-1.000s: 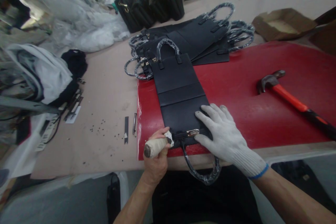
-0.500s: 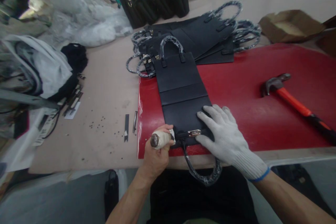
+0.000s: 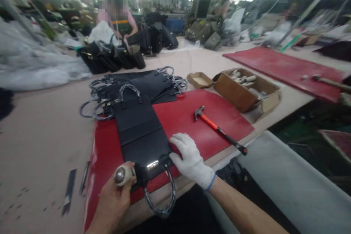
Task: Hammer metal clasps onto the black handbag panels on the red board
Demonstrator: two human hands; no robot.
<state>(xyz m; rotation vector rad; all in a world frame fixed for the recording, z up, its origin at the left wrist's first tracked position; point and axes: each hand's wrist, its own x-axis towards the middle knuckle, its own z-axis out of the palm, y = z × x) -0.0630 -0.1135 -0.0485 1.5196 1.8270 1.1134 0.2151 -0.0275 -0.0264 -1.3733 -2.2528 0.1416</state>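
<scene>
My bare left hand (image 3: 116, 197) is closed around a short tool (image 3: 122, 176) with a white-wrapped handle and a round metal end. Its working tip is hidden below the hand, by the left edge of a black handbag piece (image 3: 141, 128). This piece lies flat, with a shiny metal clasp (image 3: 153, 165) near its front end and a plastic-wrapped handle (image 3: 161, 212) hanging toward me. At the piece's right edge rests my white-gloved right hand (image 3: 188, 157), fingers stretched and holding nothing. Farther right, a claw hammer (image 3: 216, 128) with an orange and black handle lies on the red mat (image 3: 186, 117).
More black bag pieces (image 3: 137, 80) with wrapped handles are stacked behind. Finished-looking bags (image 3: 109, 58) stand farther back, near a person (image 3: 117, 14). A cardboard box (image 3: 233, 91) of white items is at the right. Left of the mat lies a dark flat strip (image 3: 70, 190).
My view has swung up and to the right, bringing the room and the cardboard box into sight. The gloved hand has shifted off the piece's surface to its right edge; the left keeps its tool.
</scene>
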